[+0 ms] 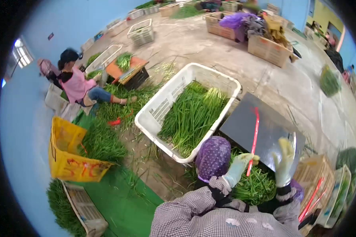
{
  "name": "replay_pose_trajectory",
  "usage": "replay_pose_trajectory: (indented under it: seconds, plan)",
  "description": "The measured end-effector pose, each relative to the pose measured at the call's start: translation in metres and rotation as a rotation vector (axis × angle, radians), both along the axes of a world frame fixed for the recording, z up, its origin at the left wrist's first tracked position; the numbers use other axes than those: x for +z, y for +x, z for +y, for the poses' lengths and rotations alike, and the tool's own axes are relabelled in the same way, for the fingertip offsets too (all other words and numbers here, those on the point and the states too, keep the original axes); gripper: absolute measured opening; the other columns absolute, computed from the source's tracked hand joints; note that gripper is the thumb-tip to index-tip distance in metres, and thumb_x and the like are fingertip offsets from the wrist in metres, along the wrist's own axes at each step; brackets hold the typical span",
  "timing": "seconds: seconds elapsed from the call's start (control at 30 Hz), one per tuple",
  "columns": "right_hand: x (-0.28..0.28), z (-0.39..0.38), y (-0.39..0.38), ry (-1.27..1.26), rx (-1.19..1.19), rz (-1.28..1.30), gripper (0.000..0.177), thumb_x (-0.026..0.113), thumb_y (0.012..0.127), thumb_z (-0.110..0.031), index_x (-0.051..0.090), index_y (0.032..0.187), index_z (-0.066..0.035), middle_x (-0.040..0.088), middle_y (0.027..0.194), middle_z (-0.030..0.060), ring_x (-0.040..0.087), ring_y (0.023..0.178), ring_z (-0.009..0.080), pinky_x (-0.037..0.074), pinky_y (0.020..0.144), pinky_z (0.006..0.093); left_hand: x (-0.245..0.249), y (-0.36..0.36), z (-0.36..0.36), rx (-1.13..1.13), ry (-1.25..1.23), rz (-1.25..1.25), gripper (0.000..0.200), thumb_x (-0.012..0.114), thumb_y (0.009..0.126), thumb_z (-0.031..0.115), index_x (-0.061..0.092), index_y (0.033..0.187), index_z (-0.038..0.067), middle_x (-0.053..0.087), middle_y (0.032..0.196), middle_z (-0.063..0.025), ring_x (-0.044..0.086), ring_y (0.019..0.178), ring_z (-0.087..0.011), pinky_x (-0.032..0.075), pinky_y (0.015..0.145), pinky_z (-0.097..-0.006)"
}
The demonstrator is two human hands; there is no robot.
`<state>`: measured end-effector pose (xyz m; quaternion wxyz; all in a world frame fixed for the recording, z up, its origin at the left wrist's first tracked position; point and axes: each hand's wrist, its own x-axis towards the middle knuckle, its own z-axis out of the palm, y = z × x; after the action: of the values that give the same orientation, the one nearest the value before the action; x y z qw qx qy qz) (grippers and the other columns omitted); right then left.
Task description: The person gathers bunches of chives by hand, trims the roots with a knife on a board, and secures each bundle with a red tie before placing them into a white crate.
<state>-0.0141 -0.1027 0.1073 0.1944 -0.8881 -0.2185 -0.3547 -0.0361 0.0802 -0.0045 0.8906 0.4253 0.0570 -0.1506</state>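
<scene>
My left hand (240,168), in a pale glove, is closed on a long red strip (255,136) that rises over the dark board (261,122). Above the board's right part is my right hand (283,162), gloved too, its fingers spread and nothing in them. Loose green stalks (257,185) lie below and between the hands. Left of the board, a large white basket (146,114) holds long green stalks (194,114).
A person in pink (77,85) sits at the left by an orange-topped stand (124,69). A yellow crate (81,170) with greens stands at the left. More red strips (312,199) hang by a crate (312,173) at the right.
</scene>
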Motion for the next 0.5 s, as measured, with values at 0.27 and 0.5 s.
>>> replay_pose_trajectory:
  seconds: [0.27, 0.5]
  plan:
    - [-0.079, 0.030, 0.013, 0.341, 0.211, 0.418, 0.019, 0.078, 0.085, 0.002, 0.070, 0.100, -0.008, 0.071, 0.101, 0.0094, 0.068, 0.092, 0.0261, 0.054, 0.078, 0.0339, 0.008, 0.061, -0.010, -0.029, 0.086, -0.054, 0.033, 0.063, 0.108, 0.024, 0.073, 0.124, -0.003, 0.077, 0.115, -0.0090, 0.069, 0.104, -0.0162, 0.056, 0.093, -0.0298]
    - [-0.171, -0.049, 0.062, 0.003, 0.017, 0.621, 0.043, 0.068, 0.093, 0.003, 0.064, 0.135, -0.003, 0.063, 0.137, 0.0168, 0.060, 0.126, 0.0330, 0.047, 0.110, 0.0383, 0.043, 0.144, 0.179, 0.077, 0.703, -0.321, 0.061, 0.072, 0.102, 0.032, 0.055, 0.145, -0.008, 0.069, 0.135, -0.0200, 0.065, 0.124, -0.0252, 0.052, 0.107, -0.0350]
